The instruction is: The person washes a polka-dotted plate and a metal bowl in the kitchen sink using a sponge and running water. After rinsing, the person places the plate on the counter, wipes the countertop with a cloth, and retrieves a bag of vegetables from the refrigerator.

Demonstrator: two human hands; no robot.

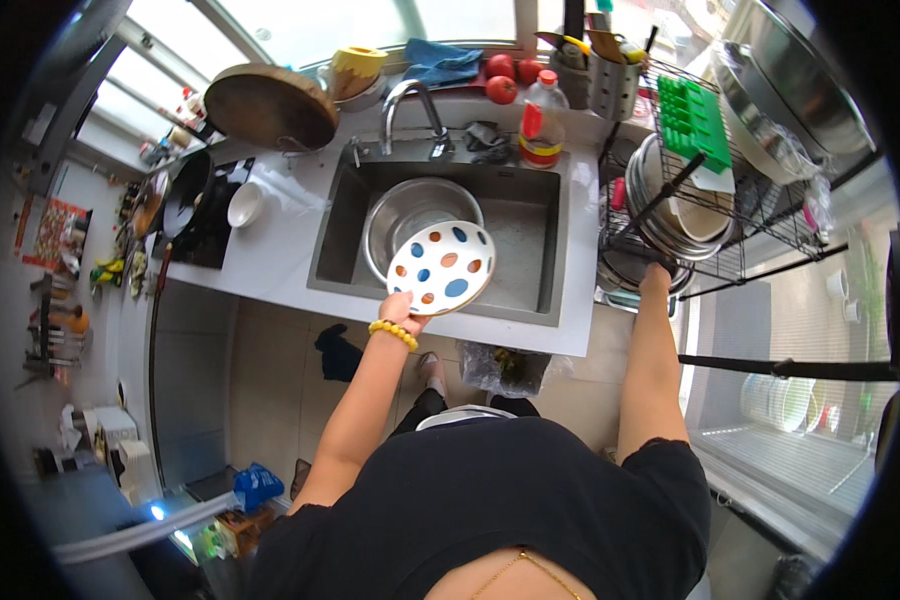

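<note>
My left hand [403, 310] grips the near edge of a white plate with blue and orange-brown spots [448, 260]. The plate is held tilted over the sink [525, 232], hiding part of a stainless steel basin [412, 206] that sits inside it. Off to the right, my right hand [654, 279] reaches to the lower part of a black wire dish rack [765, 217], beside some pans or dishes [622, 270]. Its fingers are hidden, so what they touch cannot be made out. Just above that hand, stacked plates and bowls [645, 195] stand in the rack.
A chrome faucet [412, 94] rises behind the sink, with a plastic bottle [543, 124] at its right. A round wooden chopping board [270, 106] and a white bowl [246, 205] are on the left. Below the counter's front edge stands a lined trash bin [504, 367].
</note>
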